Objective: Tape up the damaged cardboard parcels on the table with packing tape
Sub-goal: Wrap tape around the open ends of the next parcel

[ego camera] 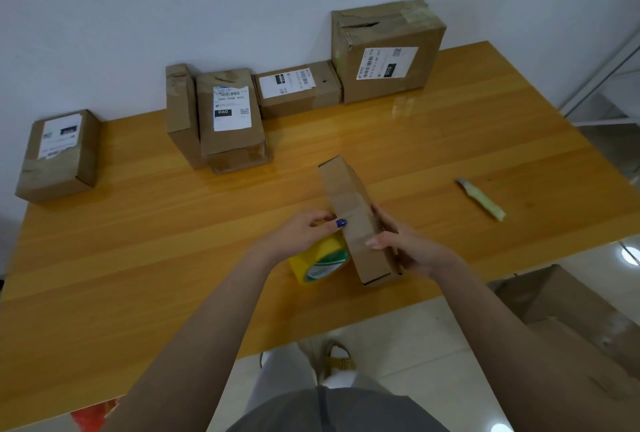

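– Wooden table (138,258) against a white wall. Where's the grip?
– Left hand (304,230) curls round the yellow tape roll (320,260), touching the slim parcel's (349,210) left face. Right hand (405,248) clasps that parcel's near end; it stands on edge, long axis running away from the person.
– So?
– Tape should cross rightward, I think.
– Labels?
– Back parcel (230,113) reads "060-06B A05", "060"; big box (384,54), "010".

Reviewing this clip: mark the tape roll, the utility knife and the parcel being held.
tape roll (311,256): head view, on its yellow outer band.
utility knife (481,199): head view, middle of its pale handle.
held parcel (349,203): head view, bare upper face just beyond the hands.
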Demonstrator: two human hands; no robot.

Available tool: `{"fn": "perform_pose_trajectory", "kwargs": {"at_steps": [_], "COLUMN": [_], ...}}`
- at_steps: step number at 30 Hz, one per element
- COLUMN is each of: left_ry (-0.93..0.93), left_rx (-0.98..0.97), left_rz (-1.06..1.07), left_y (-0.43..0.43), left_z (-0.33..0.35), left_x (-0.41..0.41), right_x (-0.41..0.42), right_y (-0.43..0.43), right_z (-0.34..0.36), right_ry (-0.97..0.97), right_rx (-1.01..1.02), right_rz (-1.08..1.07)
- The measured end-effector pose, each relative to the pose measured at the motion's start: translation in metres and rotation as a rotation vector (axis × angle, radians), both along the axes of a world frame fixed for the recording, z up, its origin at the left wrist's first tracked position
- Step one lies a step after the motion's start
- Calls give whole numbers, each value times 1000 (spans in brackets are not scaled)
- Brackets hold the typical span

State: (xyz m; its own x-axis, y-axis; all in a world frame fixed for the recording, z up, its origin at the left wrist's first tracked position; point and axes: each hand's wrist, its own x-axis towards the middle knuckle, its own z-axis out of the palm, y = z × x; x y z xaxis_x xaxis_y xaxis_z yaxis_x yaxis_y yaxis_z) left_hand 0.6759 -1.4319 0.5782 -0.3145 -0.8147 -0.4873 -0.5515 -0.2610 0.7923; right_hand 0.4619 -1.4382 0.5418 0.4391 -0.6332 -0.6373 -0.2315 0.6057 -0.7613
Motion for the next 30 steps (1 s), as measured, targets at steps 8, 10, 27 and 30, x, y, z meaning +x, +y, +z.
{"fn": "perform_pose_trajectory", "kwargs": {"at_steps": [8, 10, 27, 30], "left_ry": [-75, -144, -45, -31], "left_rx": [-40, -82, -104, -98], "left_rz": [-22, -26, 40, 22], "left_y": [-9, -12, -18, -17], "left_z": [0, 1, 12, 10], "left_x": [-14, -18, -16, -14], "right_x": [3, 9, 10, 7], "right_y": [-5, -5, 9, 6], "right_z": [22, 30, 22, 28], "right_ry": [86, 182, 551, 532], "right_rx": [-70, -219, -615, -605], "right_rz": [-9, 10, 72, 88]}}
